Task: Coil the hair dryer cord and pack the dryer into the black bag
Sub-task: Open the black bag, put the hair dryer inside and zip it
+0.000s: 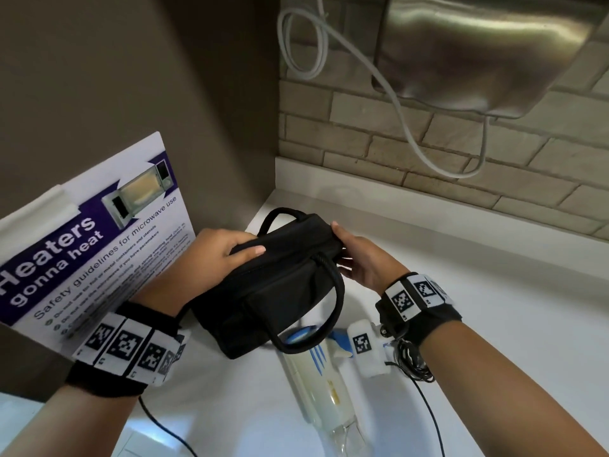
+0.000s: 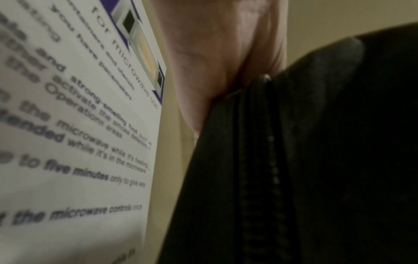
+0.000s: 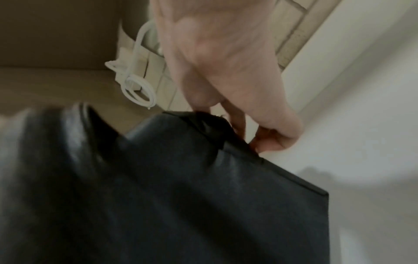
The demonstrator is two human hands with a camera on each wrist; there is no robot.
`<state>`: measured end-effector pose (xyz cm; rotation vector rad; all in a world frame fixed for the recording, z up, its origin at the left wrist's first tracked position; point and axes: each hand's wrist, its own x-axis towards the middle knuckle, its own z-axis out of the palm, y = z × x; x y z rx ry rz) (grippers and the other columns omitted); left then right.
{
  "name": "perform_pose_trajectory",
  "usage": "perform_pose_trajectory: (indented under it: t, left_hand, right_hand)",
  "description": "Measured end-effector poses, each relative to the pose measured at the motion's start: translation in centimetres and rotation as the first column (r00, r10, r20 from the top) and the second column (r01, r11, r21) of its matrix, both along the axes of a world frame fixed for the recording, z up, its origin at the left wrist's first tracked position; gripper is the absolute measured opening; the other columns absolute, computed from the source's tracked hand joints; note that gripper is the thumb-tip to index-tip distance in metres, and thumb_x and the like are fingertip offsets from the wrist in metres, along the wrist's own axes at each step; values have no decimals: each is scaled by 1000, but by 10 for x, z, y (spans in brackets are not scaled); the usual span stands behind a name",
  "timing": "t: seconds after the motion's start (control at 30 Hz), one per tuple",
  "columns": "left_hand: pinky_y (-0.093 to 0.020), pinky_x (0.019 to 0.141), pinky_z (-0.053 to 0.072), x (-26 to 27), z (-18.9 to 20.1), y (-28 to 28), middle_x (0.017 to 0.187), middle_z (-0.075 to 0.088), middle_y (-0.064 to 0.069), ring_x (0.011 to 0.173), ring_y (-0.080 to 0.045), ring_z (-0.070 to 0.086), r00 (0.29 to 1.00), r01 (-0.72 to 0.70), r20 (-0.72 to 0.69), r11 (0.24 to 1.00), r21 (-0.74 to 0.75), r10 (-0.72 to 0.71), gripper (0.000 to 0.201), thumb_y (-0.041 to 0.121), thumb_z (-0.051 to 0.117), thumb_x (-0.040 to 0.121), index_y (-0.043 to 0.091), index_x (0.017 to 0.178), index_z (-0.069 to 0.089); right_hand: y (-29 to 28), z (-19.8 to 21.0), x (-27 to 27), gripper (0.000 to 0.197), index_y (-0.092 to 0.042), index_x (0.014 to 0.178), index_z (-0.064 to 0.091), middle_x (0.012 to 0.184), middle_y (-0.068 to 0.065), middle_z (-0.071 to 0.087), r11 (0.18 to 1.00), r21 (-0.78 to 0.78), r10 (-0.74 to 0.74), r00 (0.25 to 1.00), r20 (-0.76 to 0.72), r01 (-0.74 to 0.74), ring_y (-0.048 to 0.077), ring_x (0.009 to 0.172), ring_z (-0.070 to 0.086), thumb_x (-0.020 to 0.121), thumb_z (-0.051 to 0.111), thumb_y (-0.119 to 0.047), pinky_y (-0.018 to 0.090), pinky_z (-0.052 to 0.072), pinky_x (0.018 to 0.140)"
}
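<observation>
Cream plastic nearest me: the hair dryer (image 1: 324, 387) lies on the white worktop (image 1: 494, 324) below my wrists, its blue-striped body partly hidden under the black bag (image 1: 263, 291), with a clear part at its near end. I cannot make out its cord from here. Just above it I hold the black bag off the worktop, tilted, one rope handle (image 1: 326, 311) hanging down over the dryer and the other (image 1: 280, 214) arching up at the far side. My left hand (image 1: 211, 258) grips the bag's left top edge, thumb lying across the fabric; the left wrist view shows the zipper (image 2: 267, 160) running right under that palm. My right hand (image 1: 359, 258) holds the right end, and in the right wrist view its fingertips (image 3: 271, 141) pinch the fabric at the corner. To my left a microwave safety sign (image 1: 99, 245) leans against the brown wall. Further back, a tiled wall rises behind the worktop, with a white cable (image 1: 395, 103) looping across it and a brushed metal dispenser (image 1: 478, 51) mounted above.
</observation>
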<state>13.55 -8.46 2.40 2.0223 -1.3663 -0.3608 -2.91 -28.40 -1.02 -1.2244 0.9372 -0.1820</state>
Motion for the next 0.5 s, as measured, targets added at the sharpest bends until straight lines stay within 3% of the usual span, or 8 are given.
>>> perform_pose_trajectory:
  t: [0.07,0.17,0.2,0.27,0.33,0.43,0.47,0.5]
  left_hand:
    - [-8,72,46,0,-1,8,78,72,22,83,6,65,1000,-3,9,1000,-13,3,18,33,60,89,29,100,72]
    - [-23,76,53,-2,-3,16,81,74,15,78,3,67,999,-30,45,999,-28,31,19,39,58,89,33,101,70]
    - [-25,76,53,-3,-4,17,81,74,15,77,3,67,998,-43,46,998,-35,45,18,39,57,89,34,101,70]
    - [-28,74,54,-7,-6,17,78,74,14,75,2,67,995,-62,72,997,-46,65,19,41,55,90,35,102,68]
    - [-31,70,54,-10,-6,19,75,73,12,71,0,67,992,-65,109,996,-54,71,24,49,48,88,39,105,63]
    - [-35,67,53,-11,-5,23,71,73,5,67,-6,66,989,-76,122,995,-60,83,38,54,41,85,32,102,67]
    - [-34,66,52,-12,-4,24,69,72,2,66,-9,66,988,-86,124,994,-65,94,40,52,41,86,27,98,69]
    - [-32,64,50,-13,-3,24,66,70,-1,64,-11,65,987,-96,126,993,-70,104,40,49,42,86,22,95,70]
  right_hand:
    - [1,1,5,27,-20,87,66,82,-4,61,997,-30,-69,998,-1,69,10,75,51,91,56,-44,22,38,65]
    - [5,-3,13,28,-4,89,73,83,6,62,940,-323,-90,994,60,105,11,72,48,94,56,-26,26,35,64]
    - [8,-3,13,31,2,84,73,76,10,61,853,-512,-89,994,56,105,12,67,47,94,57,-22,27,34,63]
    - [17,-2,14,30,3,75,72,70,10,57,525,-851,-69,997,-31,9,15,66,42,93,57,-17,28,28,62]
    - [25,3,14,26,-4,74,73,76,7,51,273,-959,-85,992,-95,-68,19,68,45,91,56,-14,27,26,60]
    - [32,11,12,14,-6,71,69,73,9,49,43,-990,-100,985,-140,-136,28,58,53,83,61,-7,24,28,54]
    - [35,15,12,12,-8,74,70,72,9,52,6,-993,-81,989,-120,-120,27,57,54,82,62,-7,24,29,53]
    - [40,20,12,12,-12,81,73,73,8,56,43,-996,-53,995,-82,-80,24,58,55,84,62,-10,24,32,54]
